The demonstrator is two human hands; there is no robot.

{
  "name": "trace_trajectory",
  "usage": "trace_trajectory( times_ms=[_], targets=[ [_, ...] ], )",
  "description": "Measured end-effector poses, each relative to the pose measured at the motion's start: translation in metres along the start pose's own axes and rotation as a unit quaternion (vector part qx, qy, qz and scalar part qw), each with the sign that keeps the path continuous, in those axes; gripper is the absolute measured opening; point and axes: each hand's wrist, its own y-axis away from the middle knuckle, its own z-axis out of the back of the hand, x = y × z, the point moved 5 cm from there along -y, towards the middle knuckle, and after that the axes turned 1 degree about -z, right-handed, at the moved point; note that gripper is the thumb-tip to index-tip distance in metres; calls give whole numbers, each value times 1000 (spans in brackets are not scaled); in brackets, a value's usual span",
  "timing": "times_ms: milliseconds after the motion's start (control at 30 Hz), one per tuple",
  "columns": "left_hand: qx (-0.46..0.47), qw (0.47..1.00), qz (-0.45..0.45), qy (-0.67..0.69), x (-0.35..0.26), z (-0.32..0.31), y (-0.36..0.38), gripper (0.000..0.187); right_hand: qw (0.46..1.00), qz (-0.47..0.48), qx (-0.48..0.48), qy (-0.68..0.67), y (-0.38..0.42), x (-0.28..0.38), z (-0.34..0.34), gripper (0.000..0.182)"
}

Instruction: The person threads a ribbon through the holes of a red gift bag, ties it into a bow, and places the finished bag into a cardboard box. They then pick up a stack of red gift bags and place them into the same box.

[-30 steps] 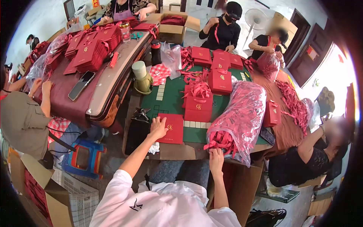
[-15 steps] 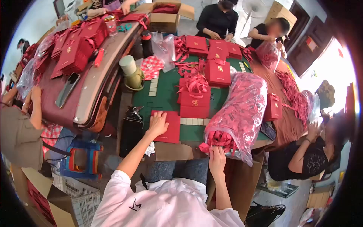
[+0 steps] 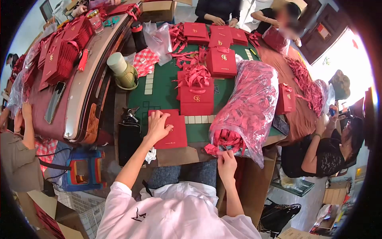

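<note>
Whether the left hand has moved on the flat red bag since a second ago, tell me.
Yes, slightly: left hand crept rightward toward the red bag's gold logo.

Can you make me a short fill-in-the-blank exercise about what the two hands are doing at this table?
1. The left hand lies flat on a flat red paper bag with a ____ logo.
2. The right hand pinches red ribbons sticking out of a clear ____ bag.
3. Both bags lie on a table with a ____ top.

Missing words: gold; plastic; green
</note>
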Motion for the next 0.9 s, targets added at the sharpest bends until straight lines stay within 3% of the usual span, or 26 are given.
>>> trace_trajectory(
  times_ms=[133,233,467,533,667,733,833,867,900],
  targets=[
    [4,1000,-5,14,-14,-6,2,52,999,-15,40,21,0,-8,-13,11],
    [21,999,-16,31,-25,-11,5,53,998,31,35,51,-1,-4,-17,10],
    [-45,996,-38,70,-39,3,33,48,997,-36,41,-58,-2,3,-16,12],
    [-52,996,-19,76,-42,13,47,41,987,-84,41,-128,-1,14,-13,11],
    [-68,983,1,169,-59,18,83,22,977,-51,47,-201,0,46,-18,13],
    [-32,963,7,269,-65,6,101,18,974,28,68,-212,-4,74,-18,10],
    [40,865,114,488,-79,-7,121,18,966,32,115,-229,1,101,-27,11],
    [41,864,114,488,-79,-11,126,18,961,40,122,-245,2,109,-29,12],
    [64,802,143,577,-80,-19,131,19,956,33,122,-264,4,113,-34,13]
  ],
)
